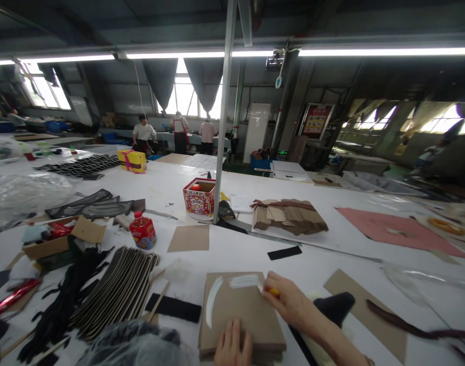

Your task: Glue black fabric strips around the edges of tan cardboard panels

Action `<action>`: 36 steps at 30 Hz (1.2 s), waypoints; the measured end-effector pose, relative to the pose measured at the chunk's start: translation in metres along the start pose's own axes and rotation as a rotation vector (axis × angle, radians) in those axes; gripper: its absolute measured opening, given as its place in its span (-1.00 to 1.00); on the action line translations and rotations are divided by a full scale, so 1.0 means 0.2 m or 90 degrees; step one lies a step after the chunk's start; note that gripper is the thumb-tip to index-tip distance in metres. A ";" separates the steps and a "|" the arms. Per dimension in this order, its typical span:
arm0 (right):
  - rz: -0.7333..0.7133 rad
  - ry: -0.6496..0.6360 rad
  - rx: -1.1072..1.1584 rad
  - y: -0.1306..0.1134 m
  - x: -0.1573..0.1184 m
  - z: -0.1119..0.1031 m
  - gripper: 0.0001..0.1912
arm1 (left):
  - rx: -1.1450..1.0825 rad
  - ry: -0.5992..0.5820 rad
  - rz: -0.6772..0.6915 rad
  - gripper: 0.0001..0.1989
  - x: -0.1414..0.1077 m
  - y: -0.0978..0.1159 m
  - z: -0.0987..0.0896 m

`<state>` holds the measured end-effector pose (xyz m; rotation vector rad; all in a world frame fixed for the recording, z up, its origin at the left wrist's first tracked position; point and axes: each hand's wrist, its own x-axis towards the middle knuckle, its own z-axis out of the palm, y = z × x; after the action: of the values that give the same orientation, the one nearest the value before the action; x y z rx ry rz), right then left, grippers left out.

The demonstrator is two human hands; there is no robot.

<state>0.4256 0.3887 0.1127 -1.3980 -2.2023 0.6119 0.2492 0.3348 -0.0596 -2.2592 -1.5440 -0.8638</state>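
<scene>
A stack of brown cardboard sheets (248,310) lies at the bottom middle, with a curved white streak and a straight white patch on its top sheet. My left hand (233,345) rests flat on the near edge of the stack, fingers apart and holding nothing. At the upper right corner of the stack, my right hand (284,297) is closed around a small yellow-handled tool (274,292). The tip of this tool is blurred near the white patch. A black strip (174,307) lies left of the stack.
Fanned dark pieces (114,290), a red bottle (143,231) and an open carton (51,246) are at left. A metal pole (222,112) stands by a red box (199,199). Bundled brown pieces (289,216) lie beyond the stack. People stand in the background.
</scene>
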 end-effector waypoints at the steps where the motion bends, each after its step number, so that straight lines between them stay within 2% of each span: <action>1: -0.010 -0.051 -0.012 -0.05 -0.05 0.01 -0.83 | -0.010 -0.032 -0.006 -0.84 0.01 -0.01 -0.01; 3: 0.000 -0.120 -0.005 -0.13 -0.14 0.00 -0.86 | -0.035 -0.108 -0.017 -0.74 0.05 -0.03 -0.04; 6: 0.032 -0.140 0.039 -0.19 -0.26 -0.04 -0.86 | -0.072 -0.219 -0.015 -0.59 0.12 -0.05 -0.10; 8: 0.071 -0.093 0.079 -0.18 -0.33 -0.09 -0.82 | -0.075 -0.291 0.007 -0.66 0.15 -0.05 -0.15; 10: 0.121 -0.012 0.122 -0.16 -0.42 -0.13 -0.75 | -0.065 -0.353 0.031 -0.77 0.18 -0.04 -0.20; 12: 0.172 0.067 0.159 -0.12 -0.51 -0.17 -0.68 | -0.056 -0.394 0.049 -0.81 0.20 -0.04 -0.23; 15: 0.257 0.140 0.172 -0.05 -0.65 -0.19 -0.61 | -0.051 -0.438 0.084 -0.83 0.23 -0.04 -0.27; 18: 0.308 0.168 0.152 0.00 -0.77 -0.18 -0.59 | -0.049 -0.457 0.114 -0.84 0.25 -0.05 -0.30; 22: 0.314 0.182 0.142 0.04 -0.86 -0.15 -0.58 | -0.036 -0.452 0.136 -0.80 0.27 -0.06 -0.34; 28: 0.307 0.165 0.124 -0.01 -0.91 -0.07 -0.58 | -0.009 -0.447 0.167 -0.73 0.28 -0.03 -0.37; 32: 0.283 0.128 0.140 -0.03 -0.95 -0.02 -0.59 | -0.008 -0.434 0.212 -0.77 0.25 -0.02 -0.39; 36: 0.283 0.112 0.127 -0.04 -0.97 0.01 -0.61 | -0.010 -0.408 0.255 -0.82 0.22 -0.06 -0.46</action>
<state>0.4926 0.2077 0.0884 -1.7684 -1.6513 0.7988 0.2207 0.3235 0.0377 -2.8806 -1.1946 -0.0336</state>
